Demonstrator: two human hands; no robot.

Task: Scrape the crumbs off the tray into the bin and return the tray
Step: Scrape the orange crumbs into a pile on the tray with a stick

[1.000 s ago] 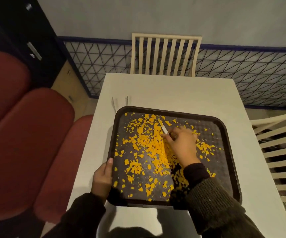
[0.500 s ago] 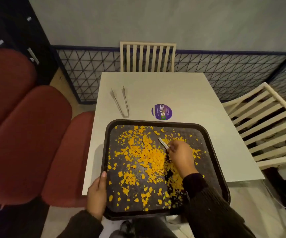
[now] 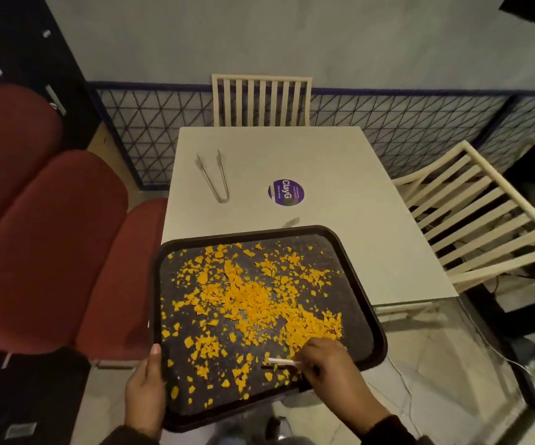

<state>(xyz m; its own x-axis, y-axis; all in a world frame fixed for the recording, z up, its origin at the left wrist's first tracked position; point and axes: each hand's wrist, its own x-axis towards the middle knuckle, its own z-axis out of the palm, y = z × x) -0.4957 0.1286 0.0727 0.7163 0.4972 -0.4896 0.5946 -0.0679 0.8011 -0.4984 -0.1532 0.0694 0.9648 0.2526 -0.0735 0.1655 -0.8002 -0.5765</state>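
Observation:
A dark textured tray covered with several orange crumbs is lifted off the white table, hanging past the table's near edge over the floor. My left hand grips the tray's near left rim with the thumb on top. My right hand is over the tray's near right part, holding a small white scraper whose tip points left among the crumbs. No bin is in view.
Metal tongs and a round purple sticker lie on the table beyond the tray. Cream slatted chairs stand at the far end and right side. Red cushioned seats are on the left.
The tray has come off the table toward me and now hangs past the near edge. My right hand with the scraper has moved from the tray's middle to its near right part.

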